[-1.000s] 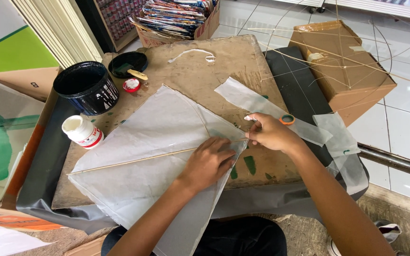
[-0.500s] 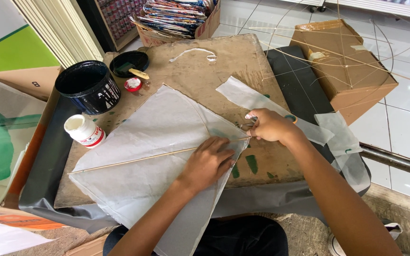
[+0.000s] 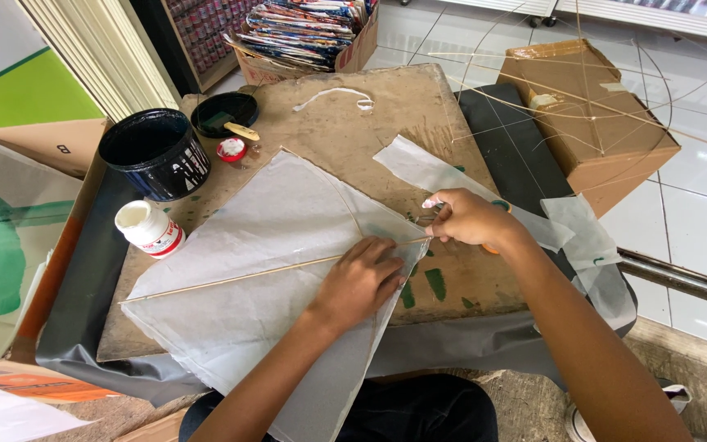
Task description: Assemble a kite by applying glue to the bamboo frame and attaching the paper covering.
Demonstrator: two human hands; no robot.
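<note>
Tissue-thin white paper stretched over slim bamboo sticks makes up the kite point(image 3: 263, 270), which lies flat across the front half of the brown work board point(image 3: 386, 106), its lower corner hanging past the board's front edge toward the person's lap. By the look of it the kite is very light, limp between the sticks and easy to tear or crease, so the sound places to take hold are along the cross stick point(image 3: 231, 278) and the spine, not the bare paper. The left hand point(image 3: 359, 281) lies nearly flat, fingers spread, pressing the paper and stick down near the kite's right corner. The right hand point(image 3: 470, 218) is curled at that same corner, fingertips pinched on what seems to be scissors point(image 3: 493, 209) with an orange handle; how firmly it grips cannot be told. Loose paper strips point(image 3: 427, 168) lie just beside it toward the board's right edge. At the board's left edge stand a black bucket point(image 3: 155, 155) and a white glue bottle point(image 3: 149, 229), near the kite's left side, so room there is tight. The board's far middle is open apart from a white scrap point(image 3: 337, 96). A stick frame point(image 3: 583, 90) rests over a cardboard box point(image 3: 591, 123) beyond the right edge.
</note>
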